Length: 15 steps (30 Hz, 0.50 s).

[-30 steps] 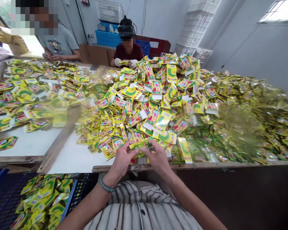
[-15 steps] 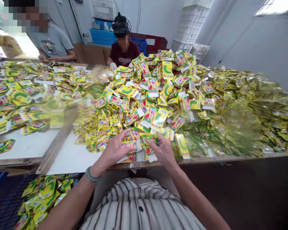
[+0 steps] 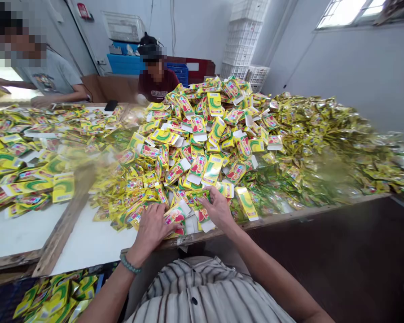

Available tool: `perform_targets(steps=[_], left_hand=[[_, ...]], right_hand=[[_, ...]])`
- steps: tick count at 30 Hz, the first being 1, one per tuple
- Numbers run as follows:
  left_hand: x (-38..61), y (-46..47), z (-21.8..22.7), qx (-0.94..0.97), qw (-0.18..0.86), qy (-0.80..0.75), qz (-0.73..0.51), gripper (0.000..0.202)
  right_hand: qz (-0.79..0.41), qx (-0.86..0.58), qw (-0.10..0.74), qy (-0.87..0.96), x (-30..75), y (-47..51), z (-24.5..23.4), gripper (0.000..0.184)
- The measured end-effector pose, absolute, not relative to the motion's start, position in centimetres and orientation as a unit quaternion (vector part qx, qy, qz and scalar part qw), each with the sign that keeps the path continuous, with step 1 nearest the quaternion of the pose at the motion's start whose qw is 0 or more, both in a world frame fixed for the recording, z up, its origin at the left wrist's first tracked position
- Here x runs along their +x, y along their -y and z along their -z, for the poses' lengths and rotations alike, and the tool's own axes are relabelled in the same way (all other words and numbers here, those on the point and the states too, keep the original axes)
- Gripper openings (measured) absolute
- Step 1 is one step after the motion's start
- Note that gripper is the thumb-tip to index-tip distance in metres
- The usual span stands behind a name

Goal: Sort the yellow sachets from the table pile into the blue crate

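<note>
A big heap of flat yellow cartons point(image 3: 202, 130) with red and green print covers the white table point(image 3: 87, 237). My left hand point(image 3: 153, 229), with a bead bracelet at the wrist, lies on the near edge of the heap, its fingers curled on a flat carton point(image 3: 175, 214). My right hand point(image 3: 217, 210) is just to its right and pinches a small green and yellow sachet bundle point(image 3: 198, 195) above another flat carton point(image 3: 204, 217). Shiny yellow-green sachets point(image 3: 323, 143) spread over the right half of the table.
Two other people work at the far side, one in grey point(image 3: 49, 78) at the left and one in dark red point(image 3: 156, 85) behind the heap. A crate of filled cartons point(image 3: 50, 300) stands low at my left. White crates point(image 3: 245, 36) are stacked by the back wall.
My hands have separated and come down from holding one bundle together to the table edge. The left hand has settled on a flat carton. The view has swung a little to the right.
</note>
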<state>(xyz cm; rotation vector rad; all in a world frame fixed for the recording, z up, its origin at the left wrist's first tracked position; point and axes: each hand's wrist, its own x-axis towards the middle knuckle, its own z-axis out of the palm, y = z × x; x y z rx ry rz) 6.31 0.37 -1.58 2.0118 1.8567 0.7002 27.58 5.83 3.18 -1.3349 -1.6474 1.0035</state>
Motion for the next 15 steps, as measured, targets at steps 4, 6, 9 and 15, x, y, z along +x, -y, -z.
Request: perform_targets(steps=[4, 6, 9, 15], left_hand=[[7.1, 0.1, 1.4, 0.627, 0.258, -0.666, -0.311, 0.044], [7.1, 0.1, 1.5, 0.533, 0.373, -0.65, -0.393, 0.042], [6.9, 0.1, 1.8, 0.365, 0.527, -0.579, -0.504, 0.044], [7.3, 1.0, 1.1, 0.215, 0.613, -0.491, -0.58, 0.041]], right_hand=[[-0.445, -0.504, 0.4, 0.623, 27.7, -6.0, -2.9, 0.026], [-0.475, -0.486, 0.399, 0.616, 27.5, -6.1, -3.0, 0.027], [-0.481, -0.48, 0.352, 0.644, 27.3, -6.7, -3.6, 0.026], [-0.443, -0.471, 0.245, 0.722, 27.5, -7.8, -5.1, 0.026]])
